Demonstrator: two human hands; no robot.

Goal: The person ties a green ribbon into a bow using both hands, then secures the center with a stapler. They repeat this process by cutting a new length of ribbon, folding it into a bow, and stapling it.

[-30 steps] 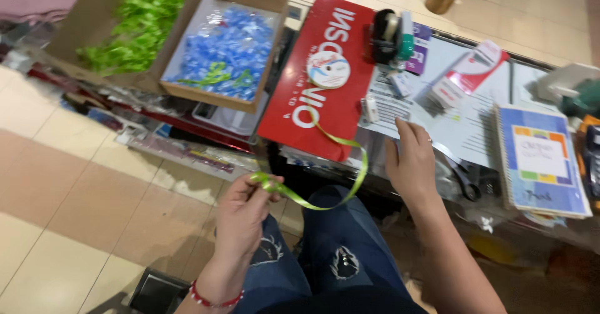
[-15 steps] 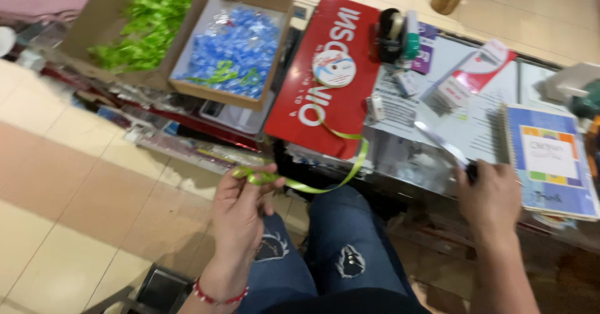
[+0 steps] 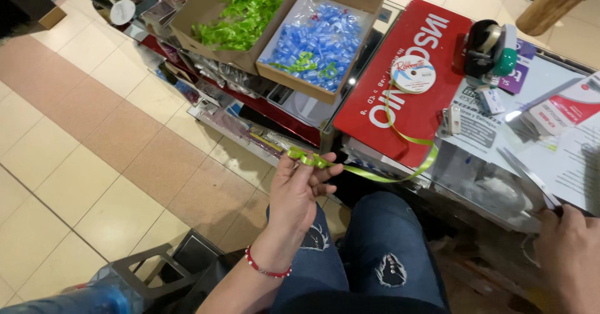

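My left hand (image 3: 299, 192) pinches a small folded loop of lime-green ribbon (image 3: 307, 158) above my knee. The ribbon's tail (image 3: 400, 175) curves right and up to a white spool (image 3: 412, 75) lying on a red flat box (image 3: 375, 95). My right hand (image 3: 572, 258) is at the lower right edge, closed around the handle of scissors (image 3: 525, 175) whose thin blades point up-left over the glass counter. The grip itself is partly cut off by the frame.
A cardboard box of green ribbon bows (image 3: 240, 10) and one of blue bows (image 3: 319, 39) stand at the counter's far left. A black tape dispenser (image 3: 490, 46), a small stapler (image 3: 454, 119) and papers (image 3: 562, 120) lie on the glass. Tiled floor (image 3: 87, 157) is to the left.
My right hand left the ribbon at the counter's middle, moved right, took the scissors and drew back to the lower right. My left hand kept hold of the green loop.
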